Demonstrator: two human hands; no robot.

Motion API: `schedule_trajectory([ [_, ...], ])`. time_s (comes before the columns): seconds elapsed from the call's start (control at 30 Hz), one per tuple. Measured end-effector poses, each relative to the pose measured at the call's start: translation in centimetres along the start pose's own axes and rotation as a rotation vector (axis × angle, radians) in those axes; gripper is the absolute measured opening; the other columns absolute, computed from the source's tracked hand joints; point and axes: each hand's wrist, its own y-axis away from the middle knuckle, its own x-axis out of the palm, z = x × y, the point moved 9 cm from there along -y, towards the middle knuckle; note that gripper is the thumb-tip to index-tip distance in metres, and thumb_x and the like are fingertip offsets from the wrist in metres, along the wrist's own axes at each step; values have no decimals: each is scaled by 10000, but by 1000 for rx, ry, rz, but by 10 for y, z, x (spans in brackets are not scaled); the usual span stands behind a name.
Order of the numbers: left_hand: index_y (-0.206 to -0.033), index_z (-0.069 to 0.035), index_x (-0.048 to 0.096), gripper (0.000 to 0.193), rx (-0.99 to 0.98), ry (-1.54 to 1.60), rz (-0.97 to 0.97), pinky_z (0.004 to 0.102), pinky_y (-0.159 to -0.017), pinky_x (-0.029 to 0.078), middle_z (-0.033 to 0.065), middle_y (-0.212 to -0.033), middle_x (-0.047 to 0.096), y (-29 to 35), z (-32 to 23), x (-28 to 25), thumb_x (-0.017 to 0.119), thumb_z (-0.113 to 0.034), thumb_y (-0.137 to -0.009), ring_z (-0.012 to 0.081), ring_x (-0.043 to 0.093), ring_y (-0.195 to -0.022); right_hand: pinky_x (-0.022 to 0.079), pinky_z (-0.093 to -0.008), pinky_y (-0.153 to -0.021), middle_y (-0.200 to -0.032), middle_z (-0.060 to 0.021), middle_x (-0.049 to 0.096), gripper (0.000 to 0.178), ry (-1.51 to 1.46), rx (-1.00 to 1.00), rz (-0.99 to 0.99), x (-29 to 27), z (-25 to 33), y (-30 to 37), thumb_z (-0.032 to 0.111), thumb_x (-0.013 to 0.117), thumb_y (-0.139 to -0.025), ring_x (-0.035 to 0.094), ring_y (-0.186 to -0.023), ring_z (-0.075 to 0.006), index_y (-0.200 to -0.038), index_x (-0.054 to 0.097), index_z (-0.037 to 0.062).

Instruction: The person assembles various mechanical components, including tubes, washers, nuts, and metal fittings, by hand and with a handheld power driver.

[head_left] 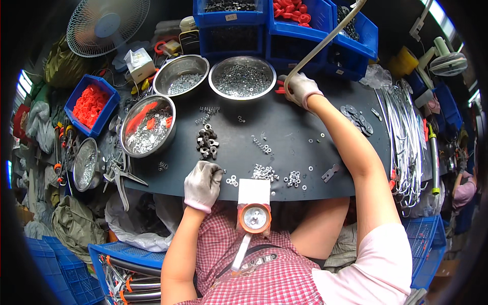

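My right hand (304, 90), in a pale work glove, reaches to the far side of the dark tabletop. Its fingers are closed around the lower bent end of a long light-coloured tube (325, 44), with a small red part (280, 87) showing beside them. My left hand (203, 185), also gloved, rests at the table's front edge with curled fingers; what they hold, if anything, is hidden. Just beyond it lies a pile of dark metal fittings (206, 142). Right of it, a fixture with a white block (254, 191) and a round metal cup (254, 217) sits at the edge.
Steel bowls of small hardware (243, 60) (147, 143) stand at the back and left. Nuts (265, 173) and springs (262, 146) lie mid-table. Locking pliers (122, 180) sit front left, silver rods (399, 137) at right. Blue bins (231, 19) line the back.
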Motion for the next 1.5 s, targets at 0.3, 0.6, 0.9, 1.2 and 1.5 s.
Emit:
schedule_trajectory([
  [0.3,-796,-58,568,76,-6,18,-10,373,-615,470,93,-780,557,2,4,-3,629,-103,-799,291,589,-693,392,-447,-946,-1175,-167,546,474,23,-31,257,13,18,-9,353,692,-781,502,-1132,-336,-1155,548,100],
  [0.6,-813,-50,554,78,21,4,-8,382,-629,467,103,-793,557,5,0,-1,608,-106,-820,308,588,-719,433,-408,-854,-1024,-114,610,350,-39,-190,9,-13,22,0,289,732,-729,550,-1031,-310,-988,597,96],
  [0.9,-875,-9,572,187,-176,397,9,301,-661,449,89,-798,563,19,-6,10,610,-192,-873,189,551,-705,491,-340,-775,-928,-131,673,283,-581,365,-561,-55,-61,51,224,738,-764,644,-853,-273,-949,636,36],
  [1.2,-882,13,593,289,-288,748,-61,240,-705,467,40,-821,593,64,-58,-5,651,-270,-874,92,563,-752,499,-285,-729,-959,-54,611,151,-1486,218,-620,-76,79,286,121,599,-900,603,-846,-137,-1019,545,45],
  [1.5,-865,-16,618,196,-255,597,-142,253,-737,462,41,-849,601,81,-78,-7,678,-202,-844,121,580,-796,460,-255,-820,-1015,-36,581,209,-1710,628,-499,10,119,359,58,648,-845,552,-909,-107,-1004,513,67],
])
